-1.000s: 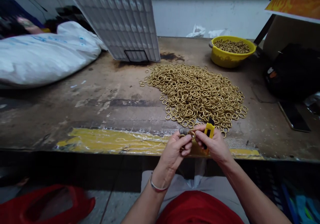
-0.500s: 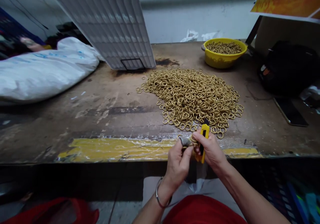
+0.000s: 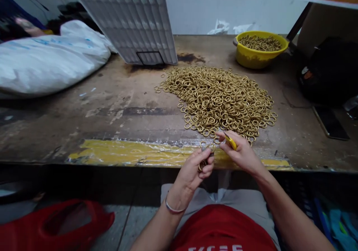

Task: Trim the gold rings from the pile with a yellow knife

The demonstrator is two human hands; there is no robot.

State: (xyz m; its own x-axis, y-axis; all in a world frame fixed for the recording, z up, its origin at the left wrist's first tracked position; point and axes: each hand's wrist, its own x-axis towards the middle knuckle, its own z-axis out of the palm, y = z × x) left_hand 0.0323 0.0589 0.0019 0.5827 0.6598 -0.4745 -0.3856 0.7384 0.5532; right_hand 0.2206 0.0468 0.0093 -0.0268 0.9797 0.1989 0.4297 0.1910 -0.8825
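My left hand (image 3: 197,165), with a bangle on its wrist, is closed around a few brass-coloured rings (image 3: 201,165) at the table's front edge. A grey wrap on that hand is partly hidden. In my right hand (image 3: 240,152) a yellow box cutter (image 3: 230,142) is gripped against the palm. Its thumb and forefinger reach toward loose rings at the near edge of the big ring pile (image 3: 220,98); whether they touch one I cannot tell. A couple of single rings lie just beyond my left fingers.
A yellow basin (image 3: 251,59) full of rings stands at the back right. Along the front edge runs yellow tape (image 3: 134,154). A phone (image 3: 330,122) and dark bag (image 3: 321,72) lie right; a white sack (image 3: 53,64) and leaning ribbed panel (image 3: 134,23) are left.
My hands have drawn apart. The right one has moved up to the pile's near edge, and the cutter has turned from upright to slanting. My left hand has rolled over, showing rings in its fingers.
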